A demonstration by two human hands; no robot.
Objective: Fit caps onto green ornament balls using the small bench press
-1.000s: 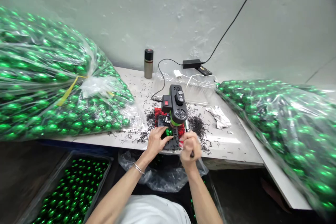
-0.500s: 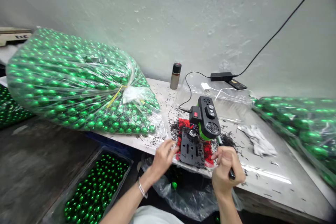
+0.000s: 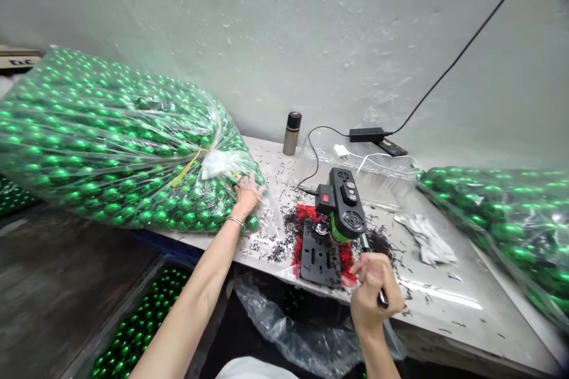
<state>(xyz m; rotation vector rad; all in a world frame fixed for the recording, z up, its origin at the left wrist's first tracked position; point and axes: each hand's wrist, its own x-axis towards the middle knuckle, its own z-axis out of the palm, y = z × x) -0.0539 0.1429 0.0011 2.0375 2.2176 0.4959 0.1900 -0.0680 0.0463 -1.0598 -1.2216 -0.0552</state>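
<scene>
My right hand [image 3: 374, 289] is wrapped round the black-ended lever handle [image 3: 383, 298] of a small bench press with a black and green head [image 3: 347, 204]. A slotted black base plate [image 3: 320, 257] lies under the head, on a red mat [image 3: 348, 260]. My left hand [image 3: 247, 192] reaches to the tied clear bag of shiny green balls [image 3: 111, 148], at its loose right end. Its fingers are apart among the plastic and balls, and the tips are partly hidden. Whether they touch a single ball I cannot tell.
Black slivers [image 3: 377, 241] litter the white table [image 3: 448, 308]. Behind the press stand a bottle [image 3: 291, 133] and a power adapter [image 3: 368, 134]. White gloves [image 3: 427, 240] and another ball bag [image 3: 511, 207] lie right. Below are a ball-filled crate [image 3: 137, 320] and clear plastic [image 3: 284, 320].
My left hand has moved from beside the base plate, up and left to the bag. My right hand still grips the lever. The loose green ball below the table edge no longer shows.
</scene>
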